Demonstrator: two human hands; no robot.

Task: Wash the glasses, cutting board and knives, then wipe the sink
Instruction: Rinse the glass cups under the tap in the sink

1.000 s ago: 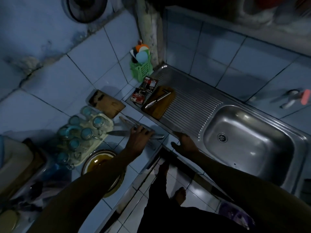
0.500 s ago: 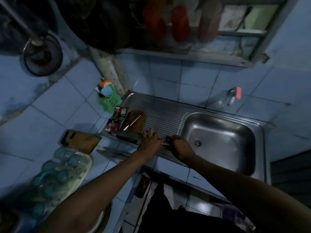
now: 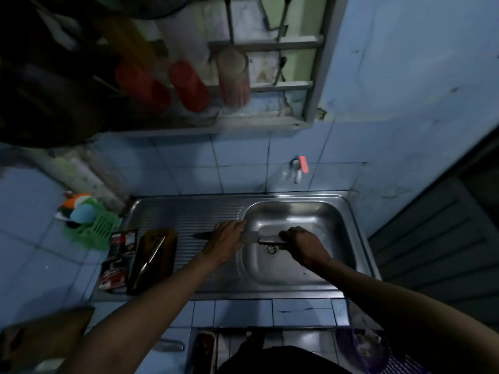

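Over the steel sink (image 3: 348, 211) we reach out with both arms, forearms coming up from the bottom edge and converging toward the basin. Our left hand (image 3: 225, 240) hovers at the line where the ribbed draining board (image 3: 189, 214) meets the basin, palm down, fingers curled over the blade end of a knife (image 3: 251, 237). Our right hand (image 3: 301, 245) is above the basin, just right of the drain (image 3: 270, 249), knuckles up, closed round the knife's other end. The two hands stand apart, with a short stretch of the knife showing between them, and the knife lies roughly level across the basin's left half. A dark pointed tip (image 3: 201, 234) sticks out to the left of our left hand over the draining board; we cannot tell whether it belongs to the same knife or to a second one held with it.

On the left end of the draining board lies one brown cutting board (image 3: 164, 238), and on it one more knife (image 3: 151, 257), lying lengthwise. Just left of that board lie some red printed packets (image 3: 116, 265), touching its edge. Beyond the sink's left corner stands one green basket (image 3: 94, 232) on the tiled counter, holding coloured items too blurred to name. One tap (image 3: 298, 170) with a pink handle is fixed to the tiled wall behind the basin. Above, on a shelf, we count three cups: two red cups (image 3: 189, 86) and a paler one (image 3: 233, 76).
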